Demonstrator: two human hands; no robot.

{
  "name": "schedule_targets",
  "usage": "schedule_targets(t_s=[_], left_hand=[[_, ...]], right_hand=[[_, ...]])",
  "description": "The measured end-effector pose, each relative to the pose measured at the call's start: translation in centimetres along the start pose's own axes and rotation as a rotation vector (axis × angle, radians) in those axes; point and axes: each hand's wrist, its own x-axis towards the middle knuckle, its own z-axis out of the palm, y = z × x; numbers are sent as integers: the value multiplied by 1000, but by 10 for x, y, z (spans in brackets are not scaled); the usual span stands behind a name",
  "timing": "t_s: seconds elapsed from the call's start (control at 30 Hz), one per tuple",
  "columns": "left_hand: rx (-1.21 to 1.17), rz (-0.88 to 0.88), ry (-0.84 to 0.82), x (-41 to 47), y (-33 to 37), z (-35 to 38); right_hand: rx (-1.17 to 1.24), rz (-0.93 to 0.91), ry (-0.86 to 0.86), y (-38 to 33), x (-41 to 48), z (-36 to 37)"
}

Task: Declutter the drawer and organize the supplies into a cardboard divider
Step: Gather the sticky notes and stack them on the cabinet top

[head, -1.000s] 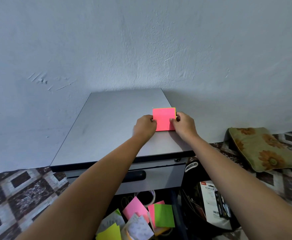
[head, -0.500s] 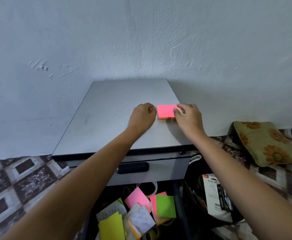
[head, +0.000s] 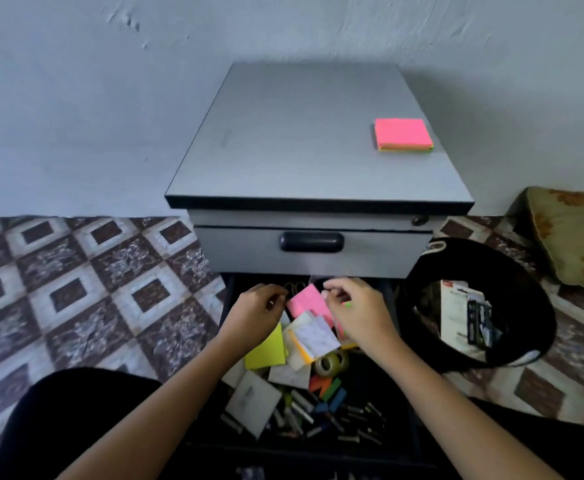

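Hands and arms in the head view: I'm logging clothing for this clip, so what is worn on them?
The left arm and right arm are uncovered as far as the frame shows: no sleeves, watch or bracelet. The left hand and right hand wear no gloves; rings are too blurred to rule out.

Pink pad (head: pixel 403 134), grey cabinet (head: pixel 304 140)

Cabinet top (head: pixel 301 133): grey, at 12 o'clock in the frame.
Pink pad (head: pixel 403 135): lies flat on that top, near its 3 o'clock edge.
Open drawer (head: pixel 370 386): at 6 o'clock, holding loose notes, a tape roll (head: pixel 330 362) and pens (head: pixel 301 414).
Left hand (head: pixel 256 315): over the drawer, fingers curled at 9 o'clock of a pink note (head: pixel 306 303); grip unclear.
Right hand (head: pixel 359 313): at 3 o'clock of that note, fingers curled, blurred.
Black bin (head: pixel 525 289): on the floor at 3 o'clock of the drawer.
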Motion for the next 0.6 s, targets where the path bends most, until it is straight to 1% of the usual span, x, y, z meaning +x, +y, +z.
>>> schedule_targets(t_s=[0.1, 0.2, 0.27, 0.43, 0.53, 0.6], left_hand=[[83, -121, -148, -11, -41, 23], [178, -173, -265, -17, -68, 41], [248, -186, -323, -16, -75, 48], [415, -216, -479, -12, -79, 60], [500, -223, -478, -12, -82, 64], [519, -201, -453, -11, -83, 65]], right_hand=[[-111, 124, -207, 32, -10, 42], [-231, 185, -323, 60, -17, 71], [-284, 236, -330, 73, -17, 85], [-376, 349, -272, 85, -10, 104], [-396, 435, -301, 83, -8, 111], [-419, 485, -277, 83, -5, 114]])
